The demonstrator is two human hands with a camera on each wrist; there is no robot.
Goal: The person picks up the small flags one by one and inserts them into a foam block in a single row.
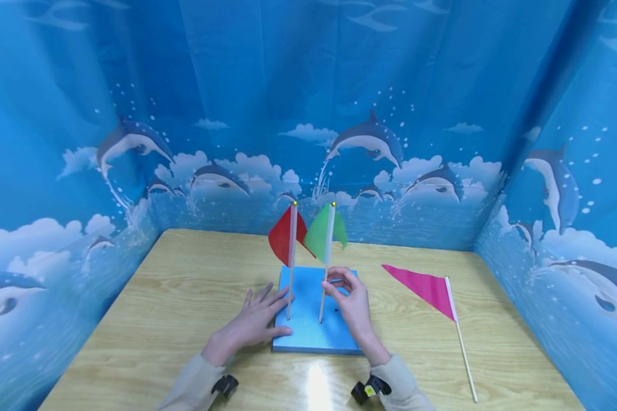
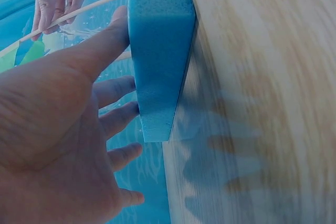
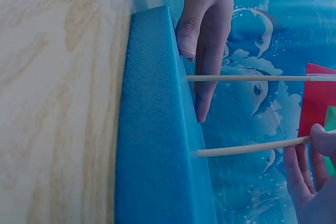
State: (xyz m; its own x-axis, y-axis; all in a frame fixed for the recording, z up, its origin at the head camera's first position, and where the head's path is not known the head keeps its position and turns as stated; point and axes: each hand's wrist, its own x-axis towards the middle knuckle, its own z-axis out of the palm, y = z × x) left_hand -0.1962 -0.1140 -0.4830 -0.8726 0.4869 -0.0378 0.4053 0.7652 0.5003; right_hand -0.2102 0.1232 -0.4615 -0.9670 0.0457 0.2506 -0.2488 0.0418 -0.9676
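A blue foam block [image 1: 316, 341] lies flat on the table, with a red flag [image 1: 281, 238] and a green flag [image 1: 317, 235] standing in it on thin wooden sticks. My left hand [image 1: 254, 319] rests on the block's left side, fingers spread and thumb near the front edge. In the left wrist view those straight fingers and thumb [image 2: 113, 40] touch the foam's top face. With thumb and fingertips, my right hand [image 1: 355, 302] pinches the green flag's stick [image 3: 252, 148] partway up. That stick leans slightly, its lower end at the block's surface.
To the right, a pink triangular flag [image 1: 432, 291] on its own stick lies on the wooden table [image 1: 195, 268]. A small dark hole shows in the block beside my right hand. Blue dolphin-print curtains [image 1: 267, 114] enclose the table at the back and sides.
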